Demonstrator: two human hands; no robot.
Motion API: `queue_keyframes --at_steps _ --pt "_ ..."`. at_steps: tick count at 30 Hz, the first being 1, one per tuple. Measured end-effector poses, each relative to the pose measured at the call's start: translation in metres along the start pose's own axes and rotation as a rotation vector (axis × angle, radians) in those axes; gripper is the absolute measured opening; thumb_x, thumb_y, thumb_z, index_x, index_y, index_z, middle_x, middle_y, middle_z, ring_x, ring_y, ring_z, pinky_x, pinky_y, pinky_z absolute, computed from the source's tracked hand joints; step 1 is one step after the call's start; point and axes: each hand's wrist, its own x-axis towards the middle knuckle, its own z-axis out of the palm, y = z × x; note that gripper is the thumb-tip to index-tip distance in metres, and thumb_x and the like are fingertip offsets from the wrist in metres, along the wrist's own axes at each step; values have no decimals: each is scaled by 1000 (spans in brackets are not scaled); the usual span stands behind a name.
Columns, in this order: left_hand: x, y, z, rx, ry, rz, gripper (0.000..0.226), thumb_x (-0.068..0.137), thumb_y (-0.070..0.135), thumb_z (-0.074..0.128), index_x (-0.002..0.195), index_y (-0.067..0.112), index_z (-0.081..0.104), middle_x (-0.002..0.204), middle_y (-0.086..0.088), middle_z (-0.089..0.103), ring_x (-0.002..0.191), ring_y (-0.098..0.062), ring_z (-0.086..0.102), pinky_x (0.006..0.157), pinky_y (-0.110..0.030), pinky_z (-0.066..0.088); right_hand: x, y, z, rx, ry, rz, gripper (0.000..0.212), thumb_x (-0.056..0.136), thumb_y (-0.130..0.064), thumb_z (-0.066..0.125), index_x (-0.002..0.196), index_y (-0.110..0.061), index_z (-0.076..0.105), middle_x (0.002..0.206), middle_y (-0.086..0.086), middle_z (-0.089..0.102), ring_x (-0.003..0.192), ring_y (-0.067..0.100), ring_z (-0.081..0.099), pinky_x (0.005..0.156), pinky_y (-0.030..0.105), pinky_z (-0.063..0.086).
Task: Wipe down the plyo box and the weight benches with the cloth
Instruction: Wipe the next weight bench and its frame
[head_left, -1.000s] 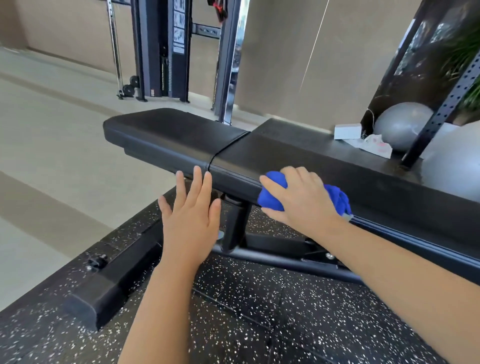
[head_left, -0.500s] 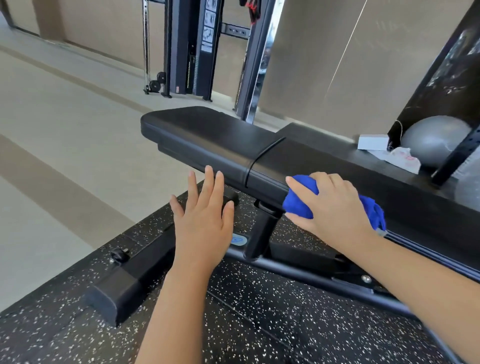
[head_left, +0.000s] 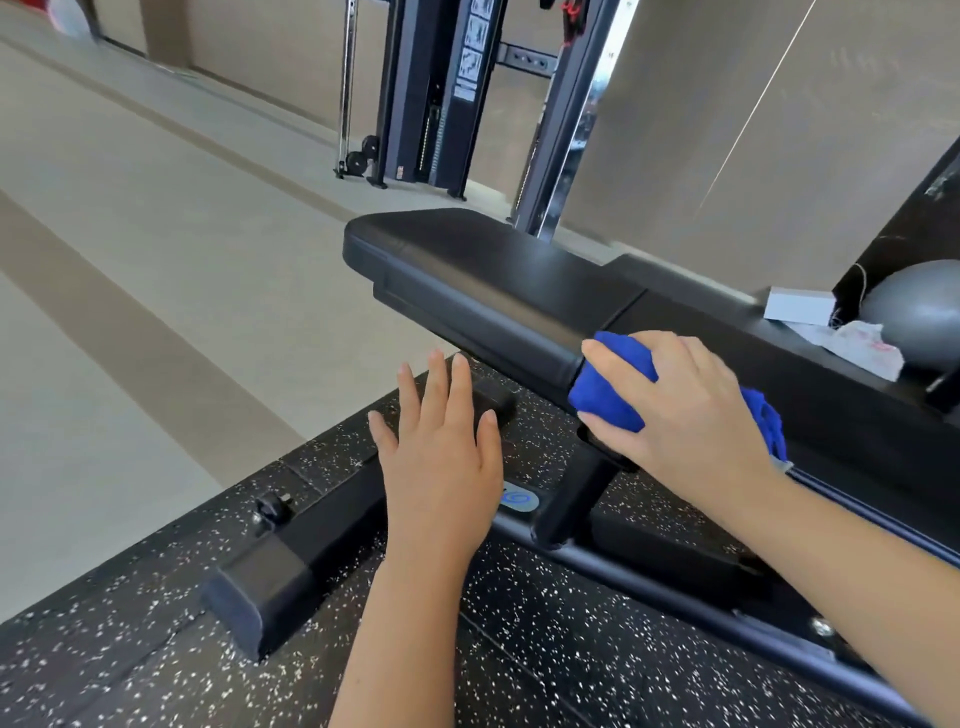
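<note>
A black padded weight bench (head_left: 483, 275) runs from the middle of the view to the right edge. My right hand (head_left: 680, 410) grips a bunched blue cloth (head_left: 613, 384) and presses it against the bench's near side edge, at the seam between the two pads. My left hand (head_left: 441, 447) hovers flat with fingers apart, below and in front of the bench, over its black foot bar (head_left: 291, 551). It holds nothing. No plyo box is in view.
The bench frame (head_left: 675, 577) stands on black speckled rubber flooring (head_left: 519, 649). Beige floor lies to the left. A cable machine (head_left: 441, 93) stands at the back. A white box (head_left: 797, 306), crumpled paper (head_left: 857, 348) and a grey exercise ball (head_left: 919, 312) sit behind the bench.
My right hand has slid the cloth left along the bench's side edge to the seam. The view has swung left, and my left hand has come away from the bench.
</note>
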Motion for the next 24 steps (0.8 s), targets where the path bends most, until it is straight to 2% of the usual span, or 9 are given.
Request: queue_keyframes --at_steps 3,5,8,11,15,21,22,24 --pt "8 -7 5 -39 14 -60 59 93 43 10 149 23 4 156 5 -3 142 -20 -9 111 -49 2 20 -13 9 17 11 -38 50 79 -47 51 122 -22 50 97 15 60 77 34 56 66 39 48" --pt "11 -6 9 -71 42 -49 69 85 48 3 149 22 7 156 4 0 142 -21 -7 110 -51 5 42 -27 23 -9 -2 -97 52 75 -46 61 119 -19 57 93 16 60 73 33 55 61 37 47" --pt "15 -4 13 -98 62 -12 79 76 52 -5 149 22 9 156 5 1 143 -21 -6 111 -51 5 75 -46 41 -75 -88 -50 58 63 -48 76 111 -17 65 83 14 58 66 31 53 55 35 43" --pt "18 -11 11 -88 48 -44 72 82 51 -2 149 24 4 156 8 -3 142 -19 -9 111 -49 2 74 -44 44 -65 -93 -78 59 64 -47 75 114 -17 64 88 15 59 69 32 53 57 37 44" --pt "21 -29 3 -73 4 -115 55 98 40 17 148 27 -3 155 10 -10 141 -15 -15 112 -45 -2 49 -28 32 -69 -78 -174 61 63 -42 72 119 -17 62 104 21 60 75 37 56 62 42 49" --pt "32 -43 -9 -119 38 -167 56 98 39 19 147 27 -5 154 13 -12 140 -13 -19 112 -44 -4 111 -63 63 -73 -183 -51 61 60 -48 79 111 -17 66 81 14 56 64 31 52 55 35 44" --pt "34 -44 -11 -124 48 -166 55 98 41 16 147 28 -5 153 14 -13 140 -13 -19 112 -44 -5 130 -76 68 -69 -193 -42 61 63 -49 77 114 -18 64 84 14 56 67 31 53 57 35 44" --pt "37 -47 -14 -135 78 -176 59 92 46 7 147 28 -5 151 16 -15 140 -12 -19 112 -43 -5 165 -98 78 -67 -281 -31 61 79 -51 63 131 -22 49 103 13 53 87 31 52 69 38 43"
